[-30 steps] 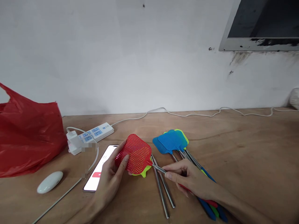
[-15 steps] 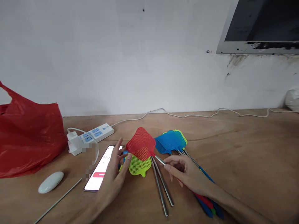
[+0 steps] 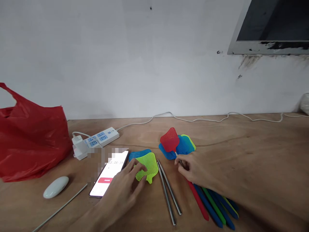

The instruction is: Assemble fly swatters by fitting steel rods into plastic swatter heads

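Note:
A red fly swatter point(image 3: 169, 140) is in my right hand point(image 3: 190, 167), whose fingers are closed around its metal shaft just below the head. Its red handle points toward me, alongside several blue and green handles point(image 3: 213, 203). Under the red head lie blue swatter heads point(image 3: 167, 154) and a yellow-green one point(image 3: 192, 141). My left hand point(image 3: 130, 182) is open over a loose yellow-green swatter head point(image 3: 151, 164), fingers bent and apart; whether the fingertips press on it I cannot tell. A loose blue head point(image 3: 140, 154) lies partly beneath that one.
Two metal rods point(image 3: 166, 193) lie between my hands. To the left are a phone point(image 3: 108, 175) showing a timer, a white power strip point(image 3: 103, 137) with a plug and cord, a white oval object point(image 3: 56, 187) and a red plastic bag point(image 3: 36, 141). A wall stands behind.
My right hand has moved the red swatter right, onto the other assembled swatters. My left hand has come away from the red head and lowered over the loose yellow-green head.

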`<state>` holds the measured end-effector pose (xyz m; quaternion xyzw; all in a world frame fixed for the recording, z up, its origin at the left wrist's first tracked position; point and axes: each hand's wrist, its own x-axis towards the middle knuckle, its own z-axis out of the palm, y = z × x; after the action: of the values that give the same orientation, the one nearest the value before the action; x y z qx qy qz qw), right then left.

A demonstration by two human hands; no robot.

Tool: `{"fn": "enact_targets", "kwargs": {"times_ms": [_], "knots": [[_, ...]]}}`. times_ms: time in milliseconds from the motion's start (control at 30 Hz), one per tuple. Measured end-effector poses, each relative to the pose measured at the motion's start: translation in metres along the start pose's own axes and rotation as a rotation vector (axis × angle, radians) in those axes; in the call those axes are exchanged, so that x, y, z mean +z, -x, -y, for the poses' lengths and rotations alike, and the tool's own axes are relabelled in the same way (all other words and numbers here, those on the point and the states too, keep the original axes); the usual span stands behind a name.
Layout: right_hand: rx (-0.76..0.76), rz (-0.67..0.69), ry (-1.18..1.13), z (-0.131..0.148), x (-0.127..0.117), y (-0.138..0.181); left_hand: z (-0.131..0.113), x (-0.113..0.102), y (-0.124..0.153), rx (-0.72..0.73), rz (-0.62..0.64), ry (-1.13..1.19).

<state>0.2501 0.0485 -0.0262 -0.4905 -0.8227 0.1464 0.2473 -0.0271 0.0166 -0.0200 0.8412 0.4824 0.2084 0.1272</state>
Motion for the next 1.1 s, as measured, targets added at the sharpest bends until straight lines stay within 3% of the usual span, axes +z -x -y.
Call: {"fn": "enact_targets", "kwargs": {"times_ms": [200,367,633,1100], "knots": [[-0.031,0.116,0.298,-0.001,0.000,-0.004,0.013,-0.012,-0.005,-0.044,0.073,-0.400],[-0.056,0.134,0.373,0.000,0.004,-0.002,0.021,-0.022,-0.009,-0.112,0.084,-0.537],[-0.242,0.169,0.245,0.027,0.003,0.006,0.015,-0.031,-0.007,-0.229,0.271,-0.612],[-0.109,0.241,0.215,0.032,0.010,0.011,0.019,-0.024,0.000,-0.211,0.284,-0.598]]}}
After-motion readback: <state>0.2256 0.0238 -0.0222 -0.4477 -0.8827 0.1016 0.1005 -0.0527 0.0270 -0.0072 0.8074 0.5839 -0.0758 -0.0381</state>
